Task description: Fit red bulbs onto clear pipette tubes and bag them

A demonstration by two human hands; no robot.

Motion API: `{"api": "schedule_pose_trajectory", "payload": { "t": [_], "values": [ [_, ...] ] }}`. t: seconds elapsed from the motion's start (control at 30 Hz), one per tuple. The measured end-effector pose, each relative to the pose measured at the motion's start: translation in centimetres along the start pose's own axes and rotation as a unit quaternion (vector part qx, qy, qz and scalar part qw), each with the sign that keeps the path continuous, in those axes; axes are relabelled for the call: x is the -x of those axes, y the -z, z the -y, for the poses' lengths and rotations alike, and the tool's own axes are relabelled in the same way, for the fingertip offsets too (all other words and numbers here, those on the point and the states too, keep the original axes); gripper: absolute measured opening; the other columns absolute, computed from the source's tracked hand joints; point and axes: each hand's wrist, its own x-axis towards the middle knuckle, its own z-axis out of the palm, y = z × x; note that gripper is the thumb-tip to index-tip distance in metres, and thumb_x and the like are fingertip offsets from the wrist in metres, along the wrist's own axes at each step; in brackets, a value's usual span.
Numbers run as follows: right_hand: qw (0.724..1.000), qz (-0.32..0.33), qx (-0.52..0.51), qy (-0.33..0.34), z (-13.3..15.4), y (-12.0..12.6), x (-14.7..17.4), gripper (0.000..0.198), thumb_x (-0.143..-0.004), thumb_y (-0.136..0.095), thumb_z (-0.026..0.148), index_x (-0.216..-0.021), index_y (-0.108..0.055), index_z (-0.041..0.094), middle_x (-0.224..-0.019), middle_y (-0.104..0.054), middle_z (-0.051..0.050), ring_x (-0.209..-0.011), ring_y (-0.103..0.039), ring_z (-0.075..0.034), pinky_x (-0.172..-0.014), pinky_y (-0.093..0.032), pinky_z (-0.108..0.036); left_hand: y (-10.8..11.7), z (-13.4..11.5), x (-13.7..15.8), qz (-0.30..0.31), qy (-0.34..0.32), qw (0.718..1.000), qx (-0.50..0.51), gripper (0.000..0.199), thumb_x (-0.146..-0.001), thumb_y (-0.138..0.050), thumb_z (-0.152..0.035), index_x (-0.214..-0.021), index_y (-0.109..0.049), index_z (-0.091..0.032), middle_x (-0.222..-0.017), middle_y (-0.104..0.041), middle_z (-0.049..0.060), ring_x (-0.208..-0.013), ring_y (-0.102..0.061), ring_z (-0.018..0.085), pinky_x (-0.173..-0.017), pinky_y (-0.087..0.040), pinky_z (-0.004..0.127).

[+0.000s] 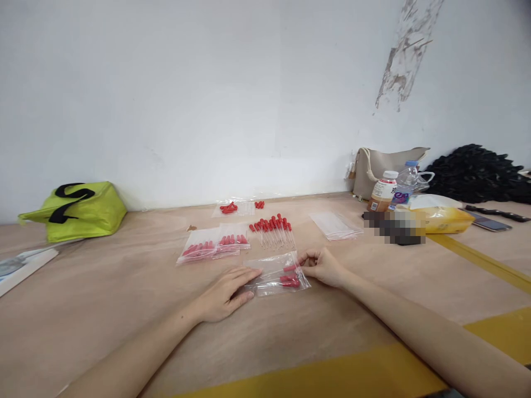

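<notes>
In front of me lies a clear zip bag with several red-bulbed glass droppers inside, their bulbs toward its right end. My left hand rests on the bag's left end, fingers stretched and thumb apart. At the right end, my right hand pinches the red bulb of a dropper whose stem reaches into the bag. Just beyond stands a spread of loose droppers, red bulbs facing away from me. Left of them, filled zip bags overlap one another. A stack of flat zip bags lies to the right.
Loose red bulbs sit near the wall. A yellow-green bag stands at left. On the right are bottles, a yellow tissue pack, a phone, a beige bag and a black heap.
</notes>
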Motion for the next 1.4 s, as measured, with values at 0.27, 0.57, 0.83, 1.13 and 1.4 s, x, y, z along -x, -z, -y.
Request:
{"api": "schedule_pose_trajectory", "payload": {
  "t": [0.27, 0.57, 0.83, 1.13, 1.4],
  "values": [
    [1.0, 0.006, -0.019, -0.005, 0.1, 0.3, -0.5, 0.021, -0.067, -0.059, 0.031, -0.079, -0.059, 0.013, -0.066, -0.061, 0.0, -0.057, -0.053, -0.009, -0.053, -0.04, -0.02, -0.1, 0.2, 0.0, 0.003, -0.009, 1.0, -0.002, 0.04, -0.089, -0.039, -0.03, -0.129, -0.036, -0.027, -0.129, -0.044, 0.003, -0.118, -0.038, 0.019, -0.099, -0.03, 0.039],
    [0.961, -0.163, 0.176, -0.135, 1.2, 2.7, -8.1, 0.013, -0.064, -0.059, 0.024, -0.073, -0.059, 0.014, -0.049, -0.053, 0.003, -0.044, -0.048, -0.008, -0.043, -0.035, -0.018, -0.1, 0.2, 0.1, 0.004, -0.012, 1.0, -0.003, 0.036, -0.089, -0.039, -0.029, -0.125, -0.042, -0.028, -0.129, -0.044, 0.003, -0.118, -0.038, 0.019, -0.099, -0.03, 0.037],
    [0.941, -0.141, 0.253, -0.176, 2.5, 1.3, -12.0, 0.011, -0.057, -0.062, 0.025, -0.055, -0.058, 0.014, -0.042, -0.05, 0.001, -0.046, -0.05, -0.011, -0.044, -0.035, -0.021, 0.3, -0.3, 0.0, 0.011, -0.011, 1.0, 0.004, 0.037, -0.089, -0.038, -0.029, -0.126, -0.041, -0.029, -0.129, -0.044, 0.003, -0.117, -0.039, 0.02, -0.098, -0.031, 0.039],
    [0.918, -0.152, 0.32, -0.179, 3.0, 0.5, -13.4, 0.005, -0.054, -0.062, 0.013, -0.059, -0.059, 0.013, -0.06, -0.061, -0.011, -0.074, -0.06, -0.023, -0.057, -0.041, -0.023, 0.2, -0.2, 0.1, 0.01, -0.01, 1.0, 0.002, 0.037, -0.089, -0.038, -0.029, -0.125, -0.041, -0.029, -0.129, -0.044, 0.002, -0.118, -0.039, 0.019, -0.099, -0.03, 0.038],
    [0.943, -0.178, 0.215, -0.18, 3.3, 1.0, -13.7, 0.013, -0.048, -0.063, 0.004, -0.051, -0.055, 0.013, -0.056, -0.058, -0.01, -0.076, -0.06, -0.028, -0.058, -0.044, -0.028, 0.2, -0.1, 0.1, 0.013, -0.011, 1.0, 0.001, 0.037, -0.089, -0.039, -0.028, -0.126, -0.041, -0.029, -0.13, -0.043, 0.002, -0.118, -0.038, 0.019, -0.1, -0.03, 0.038]
  ]
}}
